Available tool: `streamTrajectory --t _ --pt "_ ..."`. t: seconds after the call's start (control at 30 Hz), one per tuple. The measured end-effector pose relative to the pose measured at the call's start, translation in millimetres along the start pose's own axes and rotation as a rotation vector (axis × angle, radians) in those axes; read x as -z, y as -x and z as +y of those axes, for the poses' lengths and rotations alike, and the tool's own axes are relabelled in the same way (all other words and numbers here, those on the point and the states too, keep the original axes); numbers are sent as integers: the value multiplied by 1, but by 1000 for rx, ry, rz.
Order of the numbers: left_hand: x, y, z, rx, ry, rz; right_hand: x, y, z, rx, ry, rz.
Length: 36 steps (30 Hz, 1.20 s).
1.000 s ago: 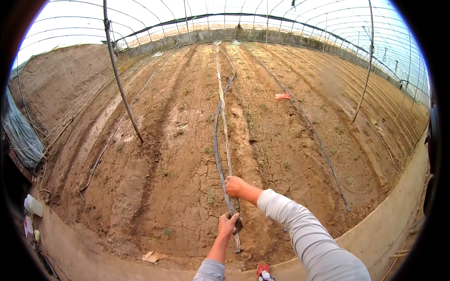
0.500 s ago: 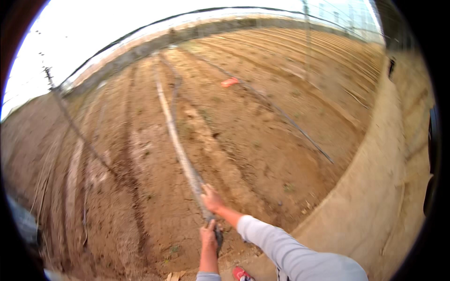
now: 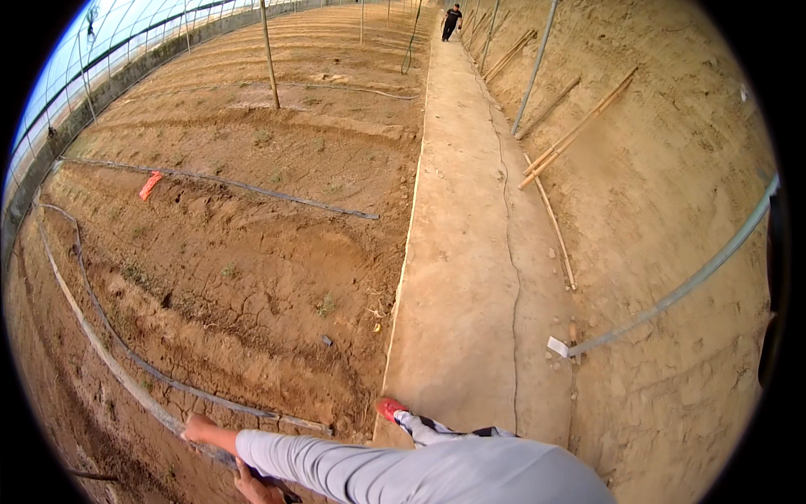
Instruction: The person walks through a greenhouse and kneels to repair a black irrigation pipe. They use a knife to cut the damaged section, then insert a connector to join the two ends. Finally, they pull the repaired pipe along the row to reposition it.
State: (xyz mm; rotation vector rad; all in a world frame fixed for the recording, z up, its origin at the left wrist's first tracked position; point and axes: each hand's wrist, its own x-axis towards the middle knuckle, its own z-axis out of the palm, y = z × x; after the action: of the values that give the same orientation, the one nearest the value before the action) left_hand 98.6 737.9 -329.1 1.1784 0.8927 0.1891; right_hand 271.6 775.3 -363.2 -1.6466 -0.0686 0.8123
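A long pale-grey hose [image 3: 109,361] runs across the soil from the far left to my hands. My right hand [image 3: 198,427] is closed around it at the lower left, with the arm stretched out to the left. Just below the right forearm, my left hand [image 3: 256,487] is curled at the dark near end of the same hose; the forearm hides part of it. Beside the hose, a thin dark-grey flat tube [image 3: 168,380] curves over the ground and ends near the path.
A concrete path [image 3: 453,252] leads away, with my red shoe [image 3: 389,409] on its edge. A person [image 3: 451,23] stands far along it. Bamboo poles [image 3: 579,126] lean on the earth wall. A post [image 3: 269,59], another flat tube [image 3: 277,195] and a red bag-like scrap [image 3: 149,185] are on the field.
My view has swung to the right, bringing the path, wall and person into sight. Both hands now appear farther left, still on the hose.
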Motion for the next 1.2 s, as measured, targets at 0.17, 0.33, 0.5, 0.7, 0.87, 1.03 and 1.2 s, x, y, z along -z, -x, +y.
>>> streamTrajectory --t 0.17,0.33,0.5,0.7,0.87,1.03,1.2 --pt "-15 33 -33 101 -69 -163 42 23 69 136 57 4" --pt "-5 22 -62 46 -96 -249 60 72 118 260 238 -245" --pt "-60 69 -44 208 64 -336 136 100 136 -62 -317 -344" --pt "-63 88 -9 391 381 -409 157 140 45 -248 -493 -554" --pt "-57 109 4 445 249 -595 179 168 40 -294 -435 -536" --pt "-65 123 1 527 424 -493 188 172 38 -307 -533 -521" --pt "-61 122 -5 385 205 -368 164 181 33 -307 -508 -508"
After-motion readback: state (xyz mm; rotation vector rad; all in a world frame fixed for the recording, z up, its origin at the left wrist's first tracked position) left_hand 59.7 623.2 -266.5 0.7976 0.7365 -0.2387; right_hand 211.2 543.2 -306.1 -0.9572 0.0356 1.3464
